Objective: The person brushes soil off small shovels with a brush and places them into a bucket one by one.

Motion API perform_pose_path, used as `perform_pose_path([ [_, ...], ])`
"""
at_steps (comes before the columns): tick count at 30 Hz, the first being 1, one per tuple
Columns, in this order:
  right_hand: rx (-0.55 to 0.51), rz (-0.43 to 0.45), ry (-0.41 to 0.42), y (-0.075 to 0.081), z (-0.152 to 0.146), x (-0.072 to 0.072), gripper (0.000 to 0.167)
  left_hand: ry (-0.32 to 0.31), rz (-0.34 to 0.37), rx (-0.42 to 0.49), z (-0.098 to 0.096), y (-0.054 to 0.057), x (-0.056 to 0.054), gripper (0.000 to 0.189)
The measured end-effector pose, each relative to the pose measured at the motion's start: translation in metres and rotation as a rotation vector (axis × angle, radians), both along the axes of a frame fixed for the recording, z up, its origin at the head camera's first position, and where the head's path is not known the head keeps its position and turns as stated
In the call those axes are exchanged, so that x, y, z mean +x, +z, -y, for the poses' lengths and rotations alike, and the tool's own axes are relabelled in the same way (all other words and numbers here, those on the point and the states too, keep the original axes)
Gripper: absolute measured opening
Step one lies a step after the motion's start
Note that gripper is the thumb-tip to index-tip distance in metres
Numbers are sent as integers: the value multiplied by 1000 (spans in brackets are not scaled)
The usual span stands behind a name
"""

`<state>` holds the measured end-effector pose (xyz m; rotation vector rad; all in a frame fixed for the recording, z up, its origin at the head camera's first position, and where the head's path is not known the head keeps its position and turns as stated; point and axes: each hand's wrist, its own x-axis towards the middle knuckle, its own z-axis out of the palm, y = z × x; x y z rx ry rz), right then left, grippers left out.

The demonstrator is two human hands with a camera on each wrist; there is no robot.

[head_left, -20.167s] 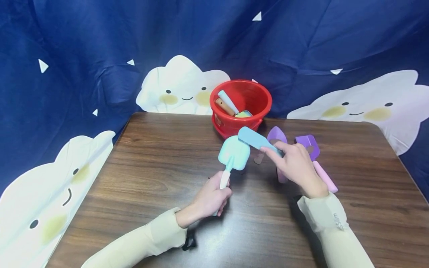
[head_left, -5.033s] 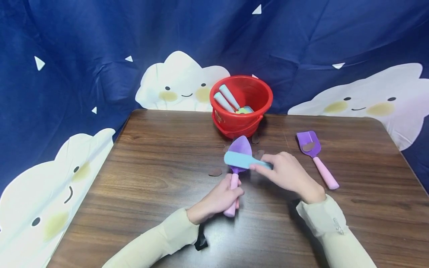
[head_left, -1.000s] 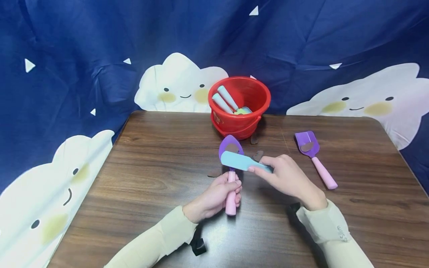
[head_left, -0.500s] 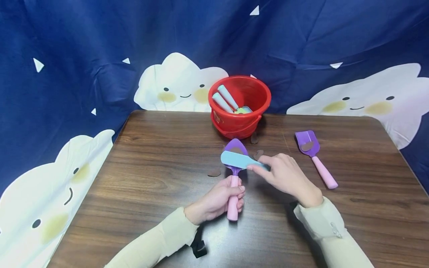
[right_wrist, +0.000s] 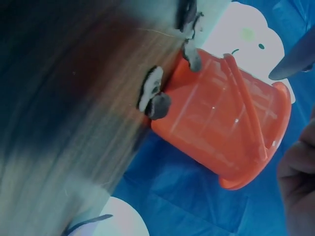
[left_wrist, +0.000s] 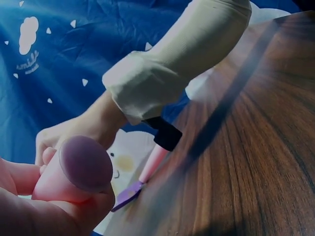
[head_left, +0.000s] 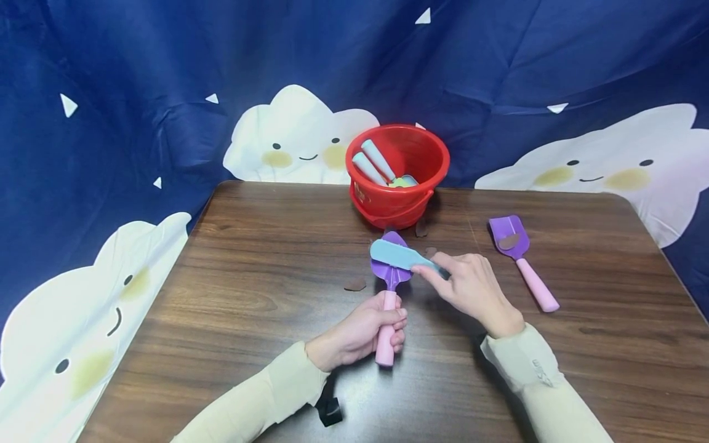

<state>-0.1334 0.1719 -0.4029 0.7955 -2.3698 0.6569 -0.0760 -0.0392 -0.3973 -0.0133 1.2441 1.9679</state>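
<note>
In the head view my left hand (head_left: 368,329) grips the pink handle of a purple trowel (head_left: 390,277), its blade pointing away above the table. The round handle end (left_wrist: 86,163) faces the camera in the left wrist view. With thumb and fingers, my right hand (head_left: 471,286) holds a flat light-blue tool (head_left: 394,253) with a rounded head. It lies across the trowel blade and covers its middle; its underside is hidden. Flat brown pieces lie on the table: one brown piece (head_left: 354,285) left of the trowel, others near the bucket.
A red bucket (head_left: 393,203) stands behind the trowel, with two light-blue handles (head_left: 370,167) sticking up inside. At the right lies a purple shovel (head_left: 512,241) with a pink handle and a brown patch. Behind the table (head_left: 266,246) hangs a blue cloth.
Earlier my left hand held a light-blue shovel; now it holds the purple trowel, which lay on the table. The brown patch on its blade, visible a second ago, no longer shows.
</note>
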Motion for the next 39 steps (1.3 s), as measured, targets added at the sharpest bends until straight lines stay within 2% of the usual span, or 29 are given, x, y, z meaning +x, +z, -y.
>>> perform_pose_path([
  [8, -44, -63, -18, -10, 2, 0, 50, -6, 29, 45, 1, 0, 0, 11],
  [13, -85, -137, -18, -13, 5, 0, 49, -16, 44, 77, 1, 0, -1, 11],
  [17, -100, -151, -24, -15, 5, -2, 48, -13, 43, 74, 1, -1, 0, 12],
  [23, -124, -111, -37, -16, 4, -5, 51, -12, 30, 49, 0, -4, 0, 12],
  [27, -146, -67, -45, -11, 3, -5, 54, -4, 18, 32, 1, -5, 0, 11],
  [31, -86, 25, 28, -2, -1, -1, 31, 29, 18, 18, 1, -5, -2, 12],
  [33, -31, 64, 76, 0, -2, 1, 26, 51, 15, 7, 1, -5, -3, 13],
  [35, 20, 67, 97, 2, -2, 1, 29, 58, 13, -8, 1, -4, -3, 13],
  [39, 60, 23, 51, 0, -2, -1, 47, 33, 28, -9, 2, -1, -3, 12],
])
